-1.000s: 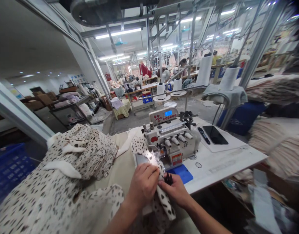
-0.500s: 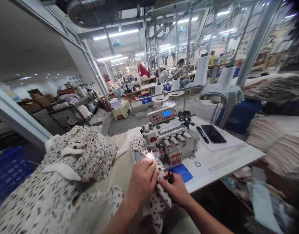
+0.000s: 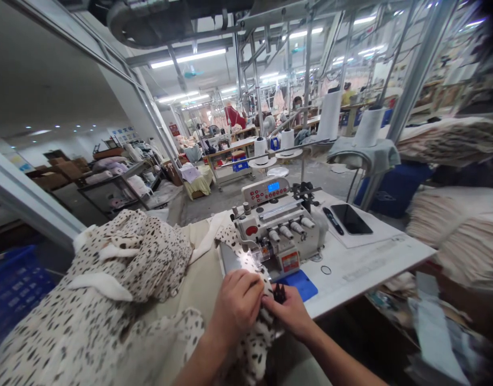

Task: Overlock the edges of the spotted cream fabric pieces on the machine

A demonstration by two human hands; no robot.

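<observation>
My left hand (image 3: 236, 305) is closed on a strip of cream fabric with black spots (image 3: 252, 343), just in front of the overlock sewing machine (image 3: 281, 228). My right hand (image 3: 289, 311) sits right beside it, fingers pinched around small black snips (image 3: 277, 292) and touching the same strip. The fabric hangs down from my hands over the table's front edge. The machine's metal plate (image 3: 230, 260) by the needle shows bare, lit by the machine's lamp.
A large heap of the same spotted fabric (image 3: 110, 279) covers the table's left side. A black phone (image 3: 351, 219) and a dark pen-like object (image 3: 334, 221) lie on the white table (image 3: 371, 262) right of the machine. Thread cones (image 3: 369, 127) stand behind. Stacked cream fabric (image 3: 467, 230) sits at right, a blue crate (image 3: 13, 287) at left.
The spotted strip has come off the machine's plate toward me and now hangs lower from my hands. Both hands stay together at the table's front edge.
</observation>
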